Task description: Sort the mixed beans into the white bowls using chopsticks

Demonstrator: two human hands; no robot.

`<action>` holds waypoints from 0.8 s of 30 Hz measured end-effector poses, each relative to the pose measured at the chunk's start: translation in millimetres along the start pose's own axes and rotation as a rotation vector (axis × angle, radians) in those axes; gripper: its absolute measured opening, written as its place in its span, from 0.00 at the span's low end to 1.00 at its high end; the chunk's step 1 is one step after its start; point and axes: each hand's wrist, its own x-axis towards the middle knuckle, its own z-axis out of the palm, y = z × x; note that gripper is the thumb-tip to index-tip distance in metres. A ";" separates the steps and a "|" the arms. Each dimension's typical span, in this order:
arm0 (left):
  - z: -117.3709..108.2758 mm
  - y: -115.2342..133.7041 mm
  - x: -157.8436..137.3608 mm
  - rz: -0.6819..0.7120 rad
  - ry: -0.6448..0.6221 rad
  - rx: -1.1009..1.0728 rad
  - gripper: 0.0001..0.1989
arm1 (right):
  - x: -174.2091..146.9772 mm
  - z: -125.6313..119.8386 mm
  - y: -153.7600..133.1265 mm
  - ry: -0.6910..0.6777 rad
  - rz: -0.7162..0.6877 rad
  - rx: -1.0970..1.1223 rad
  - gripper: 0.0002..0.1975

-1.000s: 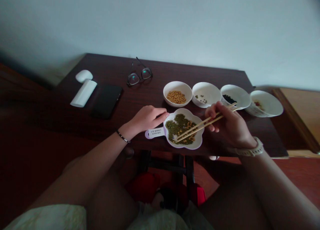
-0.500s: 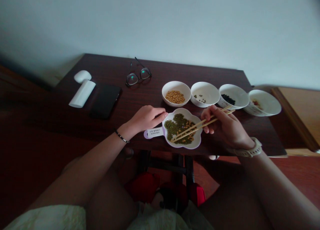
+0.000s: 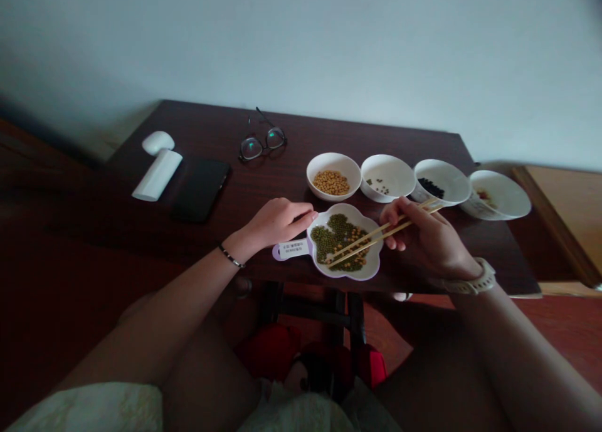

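A flower-shaped dish (image 3: 375, 261) with a labelled handle lies at the table's near edge. Green beans (image 3: 324, 236) and some yellow beans (image 3: 356, 233) are mixed in it. The fingers of my left hand (image 3: 281, 222) grip the dish's left rim, just above the handle; the fingertips are partly hidden. In my right hand (image 3: 426, 234) is a pair of chopsticks (image 3: 371, 238), closed around by the fingers. Their tips reach down among the beans at the dish's lower left. Whether a bean sits between the tips is too small to tell.
Behind the dish stands a row of white bowls: one with yellow beans (image 3: 332, 182), one with a few green beans (image 3: 379, 187), one with black beans (image 3: 431, 187), and a rightmost bowl (image 3: 510, 197) with mixed bits. Glasses (image 3: 262, 145), a black phone (image 3: 201, 189) and a white device (image 3: 158, 173) lie left.
The chopstick tips have shifted very slightly within the dish. Both hands keep their hold, and the whole view has drifted a few pixels.
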 end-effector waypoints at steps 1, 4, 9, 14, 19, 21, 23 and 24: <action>0.0 0.0 -0.1 0.000 -0.001 0.001 0.22 | 0.3 -0.4 0.4 0.005 0.001 -0.003 0.22; 0.0 0.1 -0.2 0.001 0.000 0.004 0.22 | 0.6 -0.2 1.3 0.005 -0.006 -0.020 0.22; -0.2 1.1 0.1 -0.003 -0.001 -0.003 0.22 | -0.1 0.7 0.8 0.011 -0.047 -0.002 0.22; -0.1 1.3 0.2 -0.008 0.000 0.000 0.22 | 3.0 -7.9 -0.8 0.046 -0.079 0.104 0.21; -1.2 2.2 0.1 -0.016 -0.009 0.003 0.22 | 11.9 -20.2 -8.5 0.107 -0.110 0.329 0.18; -1.4 2.6 0.2 -0.017 -0.009 0.001 0.22 | 15.8 -22.9 -12.6 0.150 -0.140 0.473 0.17; -1.2 2.7 0.2 -0.019 -0.008 -0.003 0.22 | 19.2 -24.0 -15.7 0.178 -0.151 0.607 0.17; -1.0 2.5 0.1 -0.020 -0.007 -0.005 0.22 | 20.8 -24.0 -16.5 0.183 -0.146 0.653 0.16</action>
